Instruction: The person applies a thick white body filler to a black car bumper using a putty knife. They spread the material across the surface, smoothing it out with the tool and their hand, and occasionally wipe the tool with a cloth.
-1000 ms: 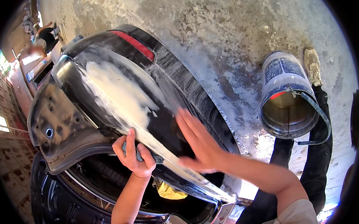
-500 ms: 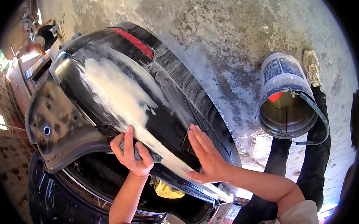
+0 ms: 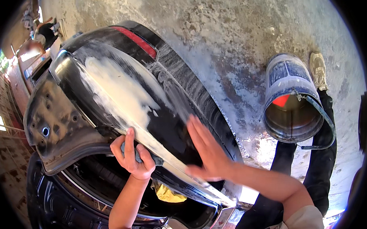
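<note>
Head view shows a cream-patched black car panel (image 3: 166, 130) beside stained floor (image 3: 218, 47).

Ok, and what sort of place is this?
Most likely a car body repair shop: a black car panel carries a cream, filler-like patch and scuffed areas, and a bucket stands on a stained, bare floor.

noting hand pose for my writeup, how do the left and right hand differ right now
The left hand curls around a grey-blue pad, while the right hand is flat with fingers stretched out. The left hand is at the edge of the open trunk; the right hand is mostly over the black panel. Both hands are bare.
</note>
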The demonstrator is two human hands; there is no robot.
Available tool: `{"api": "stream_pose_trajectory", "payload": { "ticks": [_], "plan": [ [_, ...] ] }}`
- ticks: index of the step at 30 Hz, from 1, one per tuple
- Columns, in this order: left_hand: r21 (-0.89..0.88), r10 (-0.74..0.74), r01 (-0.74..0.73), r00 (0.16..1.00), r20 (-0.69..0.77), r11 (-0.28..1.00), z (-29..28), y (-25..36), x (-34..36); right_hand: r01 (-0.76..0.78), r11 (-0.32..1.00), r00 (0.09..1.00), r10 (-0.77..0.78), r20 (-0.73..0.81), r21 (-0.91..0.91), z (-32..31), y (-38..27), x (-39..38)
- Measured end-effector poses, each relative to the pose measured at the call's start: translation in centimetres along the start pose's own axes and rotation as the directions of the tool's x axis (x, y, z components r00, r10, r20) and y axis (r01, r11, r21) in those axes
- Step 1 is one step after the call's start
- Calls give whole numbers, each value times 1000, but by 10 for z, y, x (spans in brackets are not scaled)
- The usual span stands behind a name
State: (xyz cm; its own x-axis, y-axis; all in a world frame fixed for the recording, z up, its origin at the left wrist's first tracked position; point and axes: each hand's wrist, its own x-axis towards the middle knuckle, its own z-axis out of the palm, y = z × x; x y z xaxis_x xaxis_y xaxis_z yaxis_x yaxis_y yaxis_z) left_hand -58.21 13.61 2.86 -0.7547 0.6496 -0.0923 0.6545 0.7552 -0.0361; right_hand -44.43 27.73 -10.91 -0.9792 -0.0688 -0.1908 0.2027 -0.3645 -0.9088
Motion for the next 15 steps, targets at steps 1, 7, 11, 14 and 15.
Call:
{"api": "stream_pose_trajectory", "payload": {
  "ticks": [1,7,11,14,15],
  "plan": [
    [-13,-7,7,1000,0,1000,0,0,0,4,1000,1000,-4,-13,-1,-3,1,15],
    [-17,-8,8,1000,3,1000,0,1,1,32,999,999,-32,6,-16,-4,2,12],
    [1,18,-18,1000,2,1000,0,1,1,-21,1000,998,20,53,12,5,-1,-22],
    [23,15,-15,1000,7,1000,0,1,1,31,1000,999,-31,-33,4,0,8,18],
    [29,15,-15,1000,4,999,0,1,1,45,999,998,-45,-40,-7,-1,10,29]
  ]
}}
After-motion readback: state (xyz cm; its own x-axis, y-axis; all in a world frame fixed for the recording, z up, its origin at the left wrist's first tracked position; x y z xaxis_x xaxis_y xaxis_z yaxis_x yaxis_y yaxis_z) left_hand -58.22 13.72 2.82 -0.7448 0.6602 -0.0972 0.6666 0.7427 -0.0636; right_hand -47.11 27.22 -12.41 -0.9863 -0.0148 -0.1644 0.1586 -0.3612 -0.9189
